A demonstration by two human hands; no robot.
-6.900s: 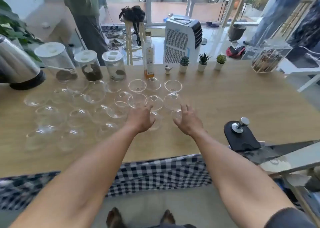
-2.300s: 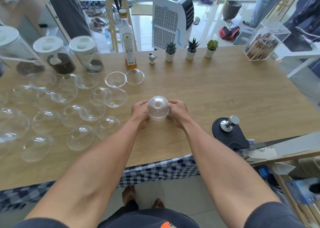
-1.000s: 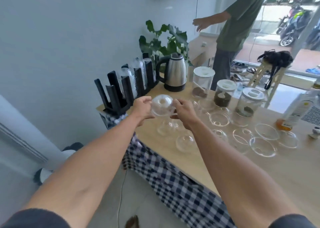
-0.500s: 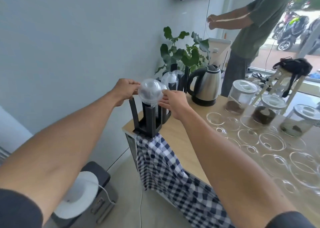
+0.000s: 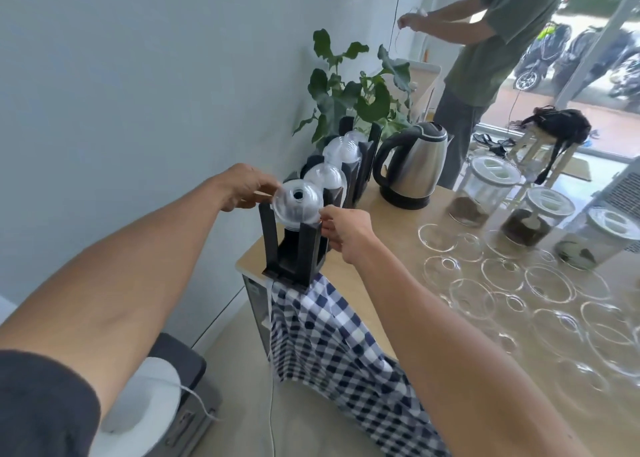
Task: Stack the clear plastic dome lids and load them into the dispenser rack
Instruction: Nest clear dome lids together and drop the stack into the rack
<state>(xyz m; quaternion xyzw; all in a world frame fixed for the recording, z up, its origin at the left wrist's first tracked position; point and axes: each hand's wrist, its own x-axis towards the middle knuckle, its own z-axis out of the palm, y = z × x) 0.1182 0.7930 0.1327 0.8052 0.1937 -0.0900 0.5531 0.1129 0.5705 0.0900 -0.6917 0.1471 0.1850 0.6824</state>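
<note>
At the near left corner of the pale wooden table (image 5: 388, 269), just where the blue-and-white checked cloth (image 5: 332, 335) hung over the edge, stood the black upright-posted dispenser rack (image 5: 294, 248). The stack of clear plastic dome lids (image 5: 296, 203) sat at the mouth of its nearest bay, dome and small round hole uppermost, its lower rim between the tops of the black posts. The stack's axis ran nearly vertical, tipped a little toward the camera, and the bay beneath it ran straight down, so the coming move looked to be a plain lowering along that line.

The left hand (image 5: 244, 188) came at the stack from the left, fingers curled and pinching the rim on that side. The right hand (image 5: 341, 228) came from the right and a little lower, fingertips drawn together on the opposite rim, close against the right post. Both were touching the stack, so neither was nearer; the stack lay between them. The posts seemed likely to foul the fingers before the stack reached the bottom, so the hands would probably have to let go early.

Farther along the rack, other bays already held stacked domes (image 5: 341, 151). To the right, many loose clear dome lids (image 5: 485, 283) lay spread on the table, well apart from the rack, so much of the task appeared to remain.
</note>
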